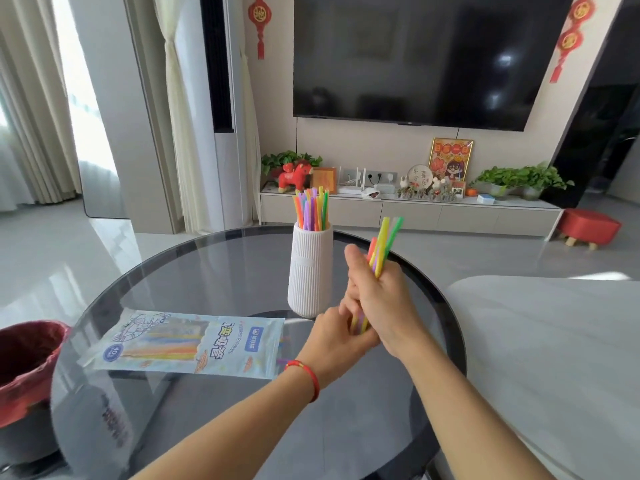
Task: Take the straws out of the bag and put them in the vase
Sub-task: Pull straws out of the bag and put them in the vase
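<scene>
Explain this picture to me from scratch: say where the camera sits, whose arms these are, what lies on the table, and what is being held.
There is no machine here. A person wears one wide-angle camera on the head, so you look forward and down along their two bare arms. The right hand grips a bundle of coloured straws, which stick up above it. The left hand, with a red bracelet at the wrist, closes around the bundle's lower ends. On the round glass table stands a white ribbed vase, upright, already holding more straws. To its left the straw bag lies flat. A red-lined bin sits at the table's left edge.
</scene>
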Demonstrator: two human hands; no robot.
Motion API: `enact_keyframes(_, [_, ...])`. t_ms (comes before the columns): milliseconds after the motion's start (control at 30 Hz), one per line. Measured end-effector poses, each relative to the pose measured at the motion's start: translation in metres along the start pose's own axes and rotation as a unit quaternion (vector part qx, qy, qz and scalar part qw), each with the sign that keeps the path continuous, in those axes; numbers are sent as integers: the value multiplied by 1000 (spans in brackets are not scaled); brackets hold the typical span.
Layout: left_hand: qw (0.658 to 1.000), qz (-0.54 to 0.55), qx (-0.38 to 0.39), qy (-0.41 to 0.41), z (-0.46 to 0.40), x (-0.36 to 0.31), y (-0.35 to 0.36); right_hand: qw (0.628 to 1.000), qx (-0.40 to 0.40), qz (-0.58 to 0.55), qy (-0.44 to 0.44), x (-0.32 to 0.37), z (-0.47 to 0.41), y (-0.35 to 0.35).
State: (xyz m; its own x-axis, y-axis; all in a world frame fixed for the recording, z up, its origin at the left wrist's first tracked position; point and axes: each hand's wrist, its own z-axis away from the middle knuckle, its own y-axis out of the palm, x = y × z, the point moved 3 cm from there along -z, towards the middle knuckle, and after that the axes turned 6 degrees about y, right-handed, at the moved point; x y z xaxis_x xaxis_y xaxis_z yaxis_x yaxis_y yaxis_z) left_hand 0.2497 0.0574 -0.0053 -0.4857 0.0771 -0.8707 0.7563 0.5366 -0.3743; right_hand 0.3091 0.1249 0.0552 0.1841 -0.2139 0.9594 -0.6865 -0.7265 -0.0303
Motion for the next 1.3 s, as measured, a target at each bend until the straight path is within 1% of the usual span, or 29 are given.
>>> enact_keyframes(67, [998,-50,38,-3,7,14,-12,1000,-5,-20,6,-6,-3,3])
enact_keyframes(100, [997,-71,36,-1,11,21,-20,999,-9,-28,15,-11,-3,3])
enact_keyframes(233, [996,-89,-10,7,19,37,-50,998,-5,-7,66,-47,1,7])
enact_keyframes(367, [992,-112,-50,20,9,39,-66,997,-29,-31,70,-57,-4,8])
enact_keyframes(433, [989,-123,-78,24,1,36,-71,996,-33,-15,84,-63,-6,8])
enact_keyframes(500, [981,-145,-128,26,-11,31,-78,993,-45,-14,106,-69,-7,5])
enact_keyframes(567, [970,-151,-188,31,-28,23,-88,991,-69,-47,108,-62,-18,1])
enact_keyframes(600, [967,-147,-204,27,-39,19,-94,988,-89,-76,101,-53,-28,-3])
enact_keyframes(667, [971,-127,-204,-1,-65,11,-103,979,-132,-140,71,-26,-55,-13])
enact_keyframes(733, [979,-90,-184,-25,-90,3,-110,963,-182,-195,41,5,-83,-23])
enact_keyframes(833, [988,-70,-138,-19,-126,-8,-116,938,-241,-247,-3,47,-124,-33])
enact_keyframes(900, [990,-67,-120,-14,-143,-12,-115,936,-249,-248,-27,64,-145,-32])
enact_keyframes(967, [989,-42,-137,-20,-156,-13,-115,939,-242,-241,-36,73,-162,-25])
enact_keyframes(1067, [983,30,-175,-39,-170,-8,-117,942,-239,-235,-17,74,-177,-13])
enact_keyframes(1167, [975,99,-188,-73,-177,1,-117,937,-238,-255,5,69,-186,-3])
enact_keyframes(1233, [970,134,-192,-72,-179,6,-117,938,-238,-249,17,63,-191,4])
enact_keyframes(1300, [968,147,-195,-62,-180,7,-118,946,-235,-223,21,58,-193,11])
